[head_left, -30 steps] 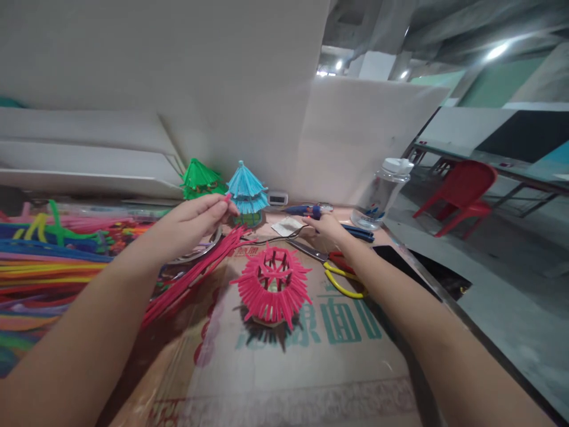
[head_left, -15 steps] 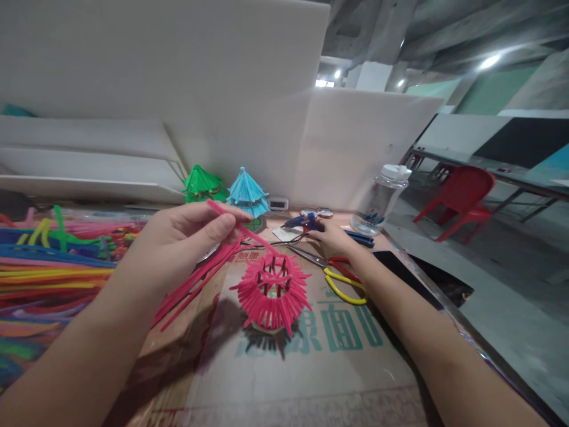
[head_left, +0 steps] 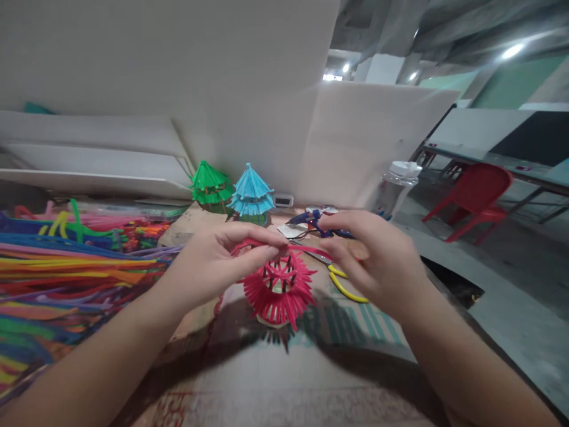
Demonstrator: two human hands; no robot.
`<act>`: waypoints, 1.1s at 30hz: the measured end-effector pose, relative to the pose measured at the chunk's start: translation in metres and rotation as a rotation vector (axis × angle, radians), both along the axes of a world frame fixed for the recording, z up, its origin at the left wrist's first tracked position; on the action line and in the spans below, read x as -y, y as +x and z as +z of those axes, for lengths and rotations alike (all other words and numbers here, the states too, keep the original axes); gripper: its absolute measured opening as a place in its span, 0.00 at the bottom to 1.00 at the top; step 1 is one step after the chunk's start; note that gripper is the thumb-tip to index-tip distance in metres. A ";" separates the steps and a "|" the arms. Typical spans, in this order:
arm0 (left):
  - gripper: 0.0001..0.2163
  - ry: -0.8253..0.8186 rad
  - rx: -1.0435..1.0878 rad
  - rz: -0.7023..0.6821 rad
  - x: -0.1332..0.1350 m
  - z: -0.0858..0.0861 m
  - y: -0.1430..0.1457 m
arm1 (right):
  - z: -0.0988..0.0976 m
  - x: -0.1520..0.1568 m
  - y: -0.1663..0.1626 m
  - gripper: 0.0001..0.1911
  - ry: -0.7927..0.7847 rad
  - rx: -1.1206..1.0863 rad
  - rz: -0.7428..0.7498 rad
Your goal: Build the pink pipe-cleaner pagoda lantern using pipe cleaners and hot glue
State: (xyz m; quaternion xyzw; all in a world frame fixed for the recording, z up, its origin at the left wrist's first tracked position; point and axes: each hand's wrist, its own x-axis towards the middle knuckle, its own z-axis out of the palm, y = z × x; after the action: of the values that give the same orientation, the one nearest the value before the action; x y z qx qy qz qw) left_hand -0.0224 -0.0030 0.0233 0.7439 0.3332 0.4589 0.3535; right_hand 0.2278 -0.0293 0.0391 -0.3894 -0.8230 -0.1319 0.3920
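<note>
In the head view, my left hand (head_left: 226, 261) pinches a pink pipe cleaner (head_left: 304, 249) between thumb and fingertips. This strip stretches rightward to my right hand (head_left: 377, 261), whose thumb and fingers close around its other end, slightly blurred. Just below stands a small pink pipe-cleaner structure (head_left: 280, 305) with a fringed, flared roof, an open top and dark uprights. Behind my right fingers lies a blue glue gun (head_left: 306, 219). Scissors with yellow handles (head_left: 349, 290) rest beside the pink structure, partly hidden by my right hand.
Green (head_left: 211, 184) and blue (head_left: 251, 190) pipe-cleaner pavilions stand at the back, near a small white digital display (head_left: 283, 200). Bundles of coloured pipe cleaners (head_left: 80, 267) fill the left side. A clear bottle (head_left: 398, 187) stands back right; white boards (head_left: 222, 89) rise behind.
My right hand has left the glue gun and come back to the pink pipe cleaner. The strip, earlier slanting down from my left hand, now runs nearly level between both hands.
</note>
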 end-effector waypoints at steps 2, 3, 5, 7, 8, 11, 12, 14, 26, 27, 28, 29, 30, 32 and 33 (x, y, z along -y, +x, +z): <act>0.08 0.013 0.010 -0.030 0.002 -0.003 0.004 | -0.007 0.008 -0.012 0.08 0.043 0.104 0.082; 0.08 0.025 0.010 -0.035 0.003 -0.003 0.007 | -0.011 0.009 -0.015 0.08 0.039 0.128 0.108; 0.07 0.044 0.004 -0.037 0.006 -0.004 0.010 | -0.017 0.008 -0.016 0.08 0.017 0.131 0.128; 0.06 0.049 -0.020 -0.053 0.006 -0.004 0.010 | -0.020 0.007 -0.014 0.08 0.015 0.113 0.125; 0.07 0.045 -0.040 -0.071 0.004 -0.003 0.008 | -0.020 0.007 -0.012 0.08 0.014 0.106 0.109; 0.25 0.049 -0.157 -0.148 -0.014 -0.004 -0.011 | -0.017 0.007 -0.008 0.09 -0.014 0.127 0.029; 0.35 0.058 -0.236 -0.169 -0.023 -0.004 -0.020 | -0.016 0.007 -0.006 0.09 -0.029 0.150 0.005; 0.44 0.064 -0.442 -0.168 -0.043 -0.008 -0.035 | -0.014 0.007 -0.005 0.10 -0.061 0.188 -0.032; 0.32 -0.217 -0.477 -0.621 -0.064 -0.033 -0.007 | -0.015 0.006 -0.006 0.04 -0.143 0.248 -0.090; 0.31 -0.209 -0.478 -0.605 -0.063 -0.033 -0.006 | -0.014 0.006 -0.006 0.04 -0.149 0.252 -0.086; 0.30 -0.199 -0.486 -0.589 -0.061 -0.032 -0.005 | -0.013 0.006 -0.006 0.04 -0.153 0.255 -0.083; 0.29 -0.186 -0.491 -0.575 -0.059 -0.032 -0.004 | -0.013 0.006 -0.005 0.04 -0.156 0.258 -0.082; 0.29 -0.175 -0.493 -0.565 -0.057 -0.031 -0.003 | -0.012 0.006 -0.005 0.05 -0.159 0.257 -0.079; 0.28 -0.152 -0.518 -0.546 -0.053 -0.031 -0.001 | -0.011 0.005 -0.003 0.06 -0.170 0.248 -0.072; 0.27 -0.132 -0.533 -0.543 -0.051 -0.031 0.000 | -0.010 0.004 -0.002 0.06 -0.183 0.240 -0.069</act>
State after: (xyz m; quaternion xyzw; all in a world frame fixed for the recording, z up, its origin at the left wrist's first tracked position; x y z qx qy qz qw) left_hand -0.0222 0.0483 -0.0074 0.8739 0.2330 0.1168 0.4103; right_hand 0.2262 -0.0337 0.0289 -0.4330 -0.8587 -0.1152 0.2488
